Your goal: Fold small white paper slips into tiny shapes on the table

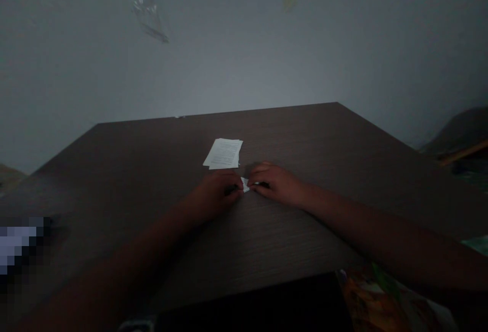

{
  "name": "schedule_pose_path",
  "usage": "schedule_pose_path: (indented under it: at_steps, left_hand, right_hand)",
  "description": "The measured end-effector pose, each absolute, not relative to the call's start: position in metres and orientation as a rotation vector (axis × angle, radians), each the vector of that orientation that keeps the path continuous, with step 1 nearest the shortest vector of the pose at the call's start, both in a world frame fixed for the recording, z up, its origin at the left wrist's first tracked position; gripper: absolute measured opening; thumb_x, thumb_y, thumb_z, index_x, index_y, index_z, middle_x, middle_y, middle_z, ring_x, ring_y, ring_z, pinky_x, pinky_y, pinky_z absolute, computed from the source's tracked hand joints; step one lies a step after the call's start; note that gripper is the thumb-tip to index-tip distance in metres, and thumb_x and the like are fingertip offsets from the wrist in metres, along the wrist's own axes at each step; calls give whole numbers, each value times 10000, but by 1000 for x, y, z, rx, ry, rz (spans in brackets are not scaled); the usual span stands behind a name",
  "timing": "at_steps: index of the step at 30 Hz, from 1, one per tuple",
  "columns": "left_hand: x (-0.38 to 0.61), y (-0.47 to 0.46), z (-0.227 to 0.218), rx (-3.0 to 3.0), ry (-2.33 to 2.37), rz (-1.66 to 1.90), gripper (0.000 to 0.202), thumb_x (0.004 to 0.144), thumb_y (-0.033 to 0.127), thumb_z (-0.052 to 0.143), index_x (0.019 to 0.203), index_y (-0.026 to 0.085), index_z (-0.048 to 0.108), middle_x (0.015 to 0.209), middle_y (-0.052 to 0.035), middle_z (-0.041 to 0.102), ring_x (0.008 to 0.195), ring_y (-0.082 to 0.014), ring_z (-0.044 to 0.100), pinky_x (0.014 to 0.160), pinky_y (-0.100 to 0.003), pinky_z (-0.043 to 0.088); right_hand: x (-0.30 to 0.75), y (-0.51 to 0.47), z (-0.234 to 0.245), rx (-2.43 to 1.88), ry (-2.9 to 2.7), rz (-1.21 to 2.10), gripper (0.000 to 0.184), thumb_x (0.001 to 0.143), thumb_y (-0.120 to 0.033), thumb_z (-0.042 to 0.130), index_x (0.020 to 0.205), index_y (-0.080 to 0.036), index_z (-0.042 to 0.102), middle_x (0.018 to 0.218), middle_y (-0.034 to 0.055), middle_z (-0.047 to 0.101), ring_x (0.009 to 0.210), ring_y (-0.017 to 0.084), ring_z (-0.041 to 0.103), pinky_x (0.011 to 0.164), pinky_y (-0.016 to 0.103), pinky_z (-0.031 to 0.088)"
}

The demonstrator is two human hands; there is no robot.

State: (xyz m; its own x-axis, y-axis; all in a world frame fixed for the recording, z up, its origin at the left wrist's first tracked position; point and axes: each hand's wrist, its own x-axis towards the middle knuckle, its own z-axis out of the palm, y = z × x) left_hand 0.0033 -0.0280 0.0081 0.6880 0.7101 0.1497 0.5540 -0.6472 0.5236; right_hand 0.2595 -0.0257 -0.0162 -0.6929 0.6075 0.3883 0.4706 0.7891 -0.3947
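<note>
Between my two hands is a small piece of white paper, mostly covered by fingers, so its full shape is hidden. My left hand pinches its left side, thumb and fingers closed. From the other side my right hand grips it with the fingertips. Both hands rest low over the brown table. Just beyond my left hand lies a small stack of printed white sheets, its edges slightly uneven.
The dark wood-grain table reaches back to a grey wall. A blurred-out pixelated object is at the left edge. Something colourful lies below the table's front edge at right. The room is dim.
</note>
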Motion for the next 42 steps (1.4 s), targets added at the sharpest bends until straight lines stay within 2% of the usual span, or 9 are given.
schedule_pose_path:
  at_steps: [5, 10, 14, 19, 24, 29, 33, 37, 42]
  left_hand:
    - [6, -26, 3, 2397, 992, 522, 66, 944, 204, 714, 961, 239, 768, 1120, -45, 808, 1121, -267, 734, 1056, -439, 536]
    - [7, -27, 2, 2333, 1057, 554, 70, 919, 203, 716, 940, 242, 771, 1085, -39, 803, 1094, -266, 731, 1040, -436, 533]
    - [7, -28, 1, 2331, 1085, 564, 94, 913, 190, 687, 933, 240, 765, 1068, -42, 794, 1074, -262, 728, 1022, -438, 542]
    - [9, -31, 2, 2336, 1118, 563, 127, 902, 172, 672, 945, 245, 766, 1112, -41, 796, 1106, -269, 730, 1057, -460, 546]
    - [12, -33, 2, 2339, 1122, 558, 117, 915, 173, 674, 931, 242, 766, 1095, -41, 792, 1124, -278, 729, 1062, -469, 542]
    - [15, -34, 2, 2357, 1126, 579, 128, 903, 134, 674, 899, 228, 761, 1052, -43, 789, 1081, -262, 731, 1035, -444, 557]
    - [15, -37, 4, 2344, 1141, 582, 143, 893, 112, 675, 878, 232, 752, 1087, -41, 789, 1104, -254, 724, 1064, -447, 554]
    - [14, -38, 5, 2366, 1144, 566, 137, 902, 113, 685, 875, 234, 743, 1073, -39, 777, 1102, -257, 719, 1055, -441, 553]
    - [13, -37, 6, 2387, 1156, 527, 131, 917, 135, 680, 851, 226, 748, 1017, -44, 752, 1064, -263, 716, 989, -420, 563]
  right_hand:
    - [260, -27, -17, -823, -2426, 409, 109, 1029, -173, 701, 1052, -224, 794, 1086, 66, 764, 1053, 225, 681, 1008, 409, 515]
    - [255, -36, -14, -882, -2468, 186, 123, 1047, -194, 674, 1013, -197, 792, 1066, 88, 735, 1042, 246, 637, 1008, 445, 492]
    - [249, -46, -11, -1001, -2581, 3, 168, 1061, -208, 644, 972, -196, 786, 1038, 97, 733, 1008, 259, 631, 898, 403, 519]
    - [243, -57, -8, -1177, -2642, 22, 200, 1076, -178, 600, 1011, -189, 788, 1050, 90, 748, 894, 214, 667, 754, 328, 521]
    - [241, -67, -6, -1152, -2663, -49, 211, 1074, -136, 587, 1079, -164, 797, 1093, 109, 761, 1009, 244, 692, 810, 344, 560]
    - [239, -82, -1, -1089, -2744, -173, 270, 1088, -167, 593, 1297, -145, 763, 1158, 123, 761, 1076, 265, 685, 952, 383, 600]
    - [239, -90, 7, -1148, -2770, -158, 313, 1107, -201, 572, 1363, -125, 735, 1243, 135, 752, 1133, 288, 682, 994, 418, 614]
    - [244, -94, 17, -1215, -2794, -108, 422, 1113, -284, 581, 1512, -181, 673, 1498, 150, 681, 1330, 356, 635, 1086, 495, 599]
    - [254, -93, 20, -1342, -2768, -66, 464, 1114, -409, 602, 1573, -347, 641, 1716, 115, 515, 1475, 440, 550, 1115, 625, 561]
